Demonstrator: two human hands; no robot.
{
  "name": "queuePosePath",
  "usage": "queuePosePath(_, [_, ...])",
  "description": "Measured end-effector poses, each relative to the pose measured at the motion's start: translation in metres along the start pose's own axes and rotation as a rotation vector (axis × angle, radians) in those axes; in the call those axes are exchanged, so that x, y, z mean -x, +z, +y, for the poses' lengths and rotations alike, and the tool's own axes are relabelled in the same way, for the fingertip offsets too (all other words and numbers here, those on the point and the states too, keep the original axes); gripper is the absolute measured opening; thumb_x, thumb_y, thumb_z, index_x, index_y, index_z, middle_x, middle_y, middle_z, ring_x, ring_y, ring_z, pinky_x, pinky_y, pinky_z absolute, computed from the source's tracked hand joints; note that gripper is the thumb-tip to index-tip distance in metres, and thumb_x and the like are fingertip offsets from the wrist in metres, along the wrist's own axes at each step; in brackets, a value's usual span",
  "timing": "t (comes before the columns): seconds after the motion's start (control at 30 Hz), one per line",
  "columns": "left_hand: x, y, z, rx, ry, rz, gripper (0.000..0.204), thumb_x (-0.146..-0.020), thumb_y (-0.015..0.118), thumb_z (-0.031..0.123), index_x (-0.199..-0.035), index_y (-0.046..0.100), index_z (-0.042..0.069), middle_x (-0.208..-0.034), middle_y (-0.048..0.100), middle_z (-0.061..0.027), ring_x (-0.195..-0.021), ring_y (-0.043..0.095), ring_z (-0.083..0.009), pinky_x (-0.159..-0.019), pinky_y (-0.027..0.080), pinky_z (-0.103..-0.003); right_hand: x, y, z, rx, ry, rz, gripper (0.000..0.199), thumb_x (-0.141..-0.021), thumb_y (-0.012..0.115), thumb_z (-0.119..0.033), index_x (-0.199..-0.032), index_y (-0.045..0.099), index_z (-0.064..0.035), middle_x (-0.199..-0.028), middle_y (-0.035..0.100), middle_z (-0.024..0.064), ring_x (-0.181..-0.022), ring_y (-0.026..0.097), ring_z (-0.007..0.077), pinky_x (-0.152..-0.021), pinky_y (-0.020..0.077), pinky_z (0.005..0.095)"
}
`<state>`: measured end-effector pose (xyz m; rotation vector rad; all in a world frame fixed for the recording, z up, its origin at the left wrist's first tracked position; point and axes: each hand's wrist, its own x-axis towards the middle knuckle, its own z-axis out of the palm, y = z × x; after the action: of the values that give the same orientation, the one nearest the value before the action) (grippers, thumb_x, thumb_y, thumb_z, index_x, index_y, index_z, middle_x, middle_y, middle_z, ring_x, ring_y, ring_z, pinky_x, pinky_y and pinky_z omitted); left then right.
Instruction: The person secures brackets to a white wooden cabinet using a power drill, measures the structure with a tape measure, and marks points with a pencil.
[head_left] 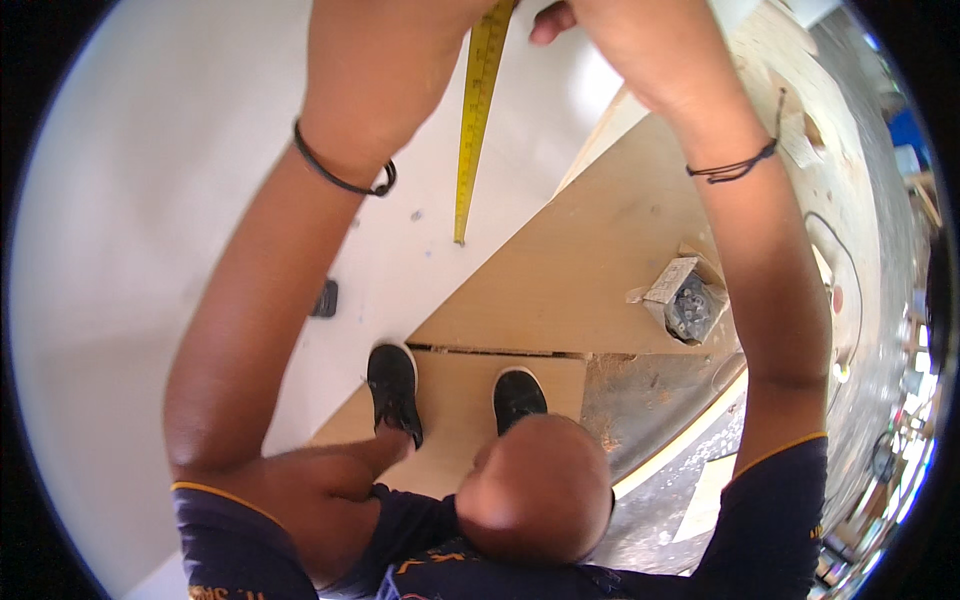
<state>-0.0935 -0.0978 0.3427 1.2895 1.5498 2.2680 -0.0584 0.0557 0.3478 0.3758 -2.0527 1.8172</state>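
Note:
Both arms reach up to the top edge, where most of each hand is cut off. A yellow tape measure (474, 130) runs down from between the hands along a white surface, with its narrow end lowest. My left hand (400, 60) lies right beside the top of the tape; its fingers are out of view, so its grip is hidden. To the right of the tape is my right hand (640, 40). One bent fingertip shows there, apart from the tape, and the other fingers are cut off.
My black shoes (392, 385) stand on a light brown board (470, 390) with a dark gap behind it. An open cardboard box (688, 300) of small dark pieces sits at right. A black object (325, 298) shows beside my left forearm. Clutter lines the far right.

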Motion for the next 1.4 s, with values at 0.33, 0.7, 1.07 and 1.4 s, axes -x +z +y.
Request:
queuePosePath(0.33, [-0.006,0.028,-0.033,-0.005,-0.039,0.228,0.039,-0.091,0.072,0.035,-0.093,0.064,-0.004,-0.079,0.066,-0.0055,-0.070,0.063,-0.0109,-0.060,0.049,-0.027,0.020,0.012,-0.053,-0.130,0.150,0.376,0.011,-0.088,0.068,-0.008,-0.094,0.068,0.0018,-0.088,0.069,0.0077,-0.076,0.066,0.0166,-0.063,0.0550,0.0282])
queuePosePath(0.7, [-0.017,0.033,-0.029,-0.015,0.320,0.006,0.012,-0.093,0.064,0.012,-0.089,0.067,0.001,-0.065,0.059,-0.0063,-0.052,0.050,-0.0133,-0.051,0.041,-0.027,0.040,0.005,-0.111,0.458,-0.286,0.547,0.040,-0.086,0.072,-0.002,-0.124,0.057,-0.0016,-0.125,0.061,0.0103,-0.091,0.064,0.0123,-0.061,0.0517,0.0244])
queuePosePath(1.07, [-0.046,0.024,-0.046,-0.040,0.165,-0.021,0.018,-0.093,0.064,0.017,-0.089,0.070,0.001,-0.074,0.063,-0.0087,-0.065,0.060,-0.0193,-0.061,0.047,-0.031,-0.006,-0.055,-0.185,1.552,-0.219,0.432,0.020,-0.093,0.064,-0.011,-0.108,0.070,0.0006,-0.105,0.070,0.0055,-0.089,0.062,0.0117,-0.075,0.0461,0.0255])
queuePosePath(1.4, [-0.066,-0.006,-0.048,-0.360,0.112,-0.159,0.018,-0.084,0.071,0.025,-0.088,0.075,0.008,-0.073,0.070,-0.0089,-0.068,0.066,-0.0219,-0.065,0.052,-0.034,-0.013,-0.078,-0.190,2.055,-0.391,0.251,0.029,-0.092,0.058,-0.015,-0.118,0.070,-0.0110,-0.085,0.064,0.0061,-0.072,0.055,0.0151,-0.066,0.0461,0.0293])
